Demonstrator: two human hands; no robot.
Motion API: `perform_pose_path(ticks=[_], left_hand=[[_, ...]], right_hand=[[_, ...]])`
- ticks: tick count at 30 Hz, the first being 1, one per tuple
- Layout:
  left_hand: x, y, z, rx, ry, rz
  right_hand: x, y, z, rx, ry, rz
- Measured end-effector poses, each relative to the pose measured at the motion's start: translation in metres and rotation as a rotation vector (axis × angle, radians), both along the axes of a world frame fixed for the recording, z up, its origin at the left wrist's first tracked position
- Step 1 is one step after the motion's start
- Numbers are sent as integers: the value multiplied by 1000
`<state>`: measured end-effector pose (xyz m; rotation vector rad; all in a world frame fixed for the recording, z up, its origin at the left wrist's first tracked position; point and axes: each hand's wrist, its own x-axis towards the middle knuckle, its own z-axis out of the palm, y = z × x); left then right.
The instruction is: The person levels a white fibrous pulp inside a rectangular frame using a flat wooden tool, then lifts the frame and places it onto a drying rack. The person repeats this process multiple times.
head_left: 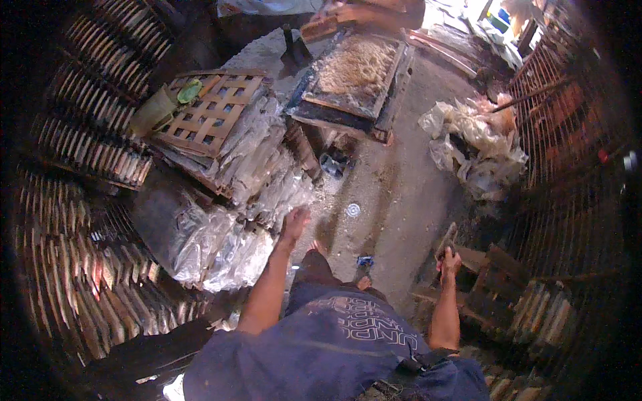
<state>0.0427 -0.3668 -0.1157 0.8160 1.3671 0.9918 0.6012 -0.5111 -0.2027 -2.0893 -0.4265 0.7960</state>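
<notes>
My left hand (296, 226) is held out over the floor beside crumpled plastic sheeting (227, 247). It looks empty, with its fingers loosely apart. On the other side, my right hand (451, 262) is closed around a short, flat, wood-coloured piece (447, 236) that points away from me; its exact kind cannot be made out. Below that hand lies a wooden box-like frame (471, 264). Ahead, a low table carries a shallow framed tray (400, 83) filled with pale, crumbly material (354, 63).
A slatted lattice (214, 110) lies on the plastic-draped stack at left, with a green item (190, 91) on it. A dark shovel (294, 53) rests behind. Slatted racks (87, 140) line both sides. Plastic sheets (478, 140) are heaped right. A blurred brown arm (374, 15) shows at the top.
</notes>
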Motion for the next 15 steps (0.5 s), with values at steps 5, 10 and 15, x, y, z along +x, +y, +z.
perform_pose_path(ticks=[5,10,15], left_hand=[[-10,127,25,254,-18,42],[-34,308,59,469,33,15],[-15,342,57,477,349,107]], right_hand=[[-120,131,155,234,-37,96],[-213,237,193,359,68,144],[-253,279,217,394,-178,318]])
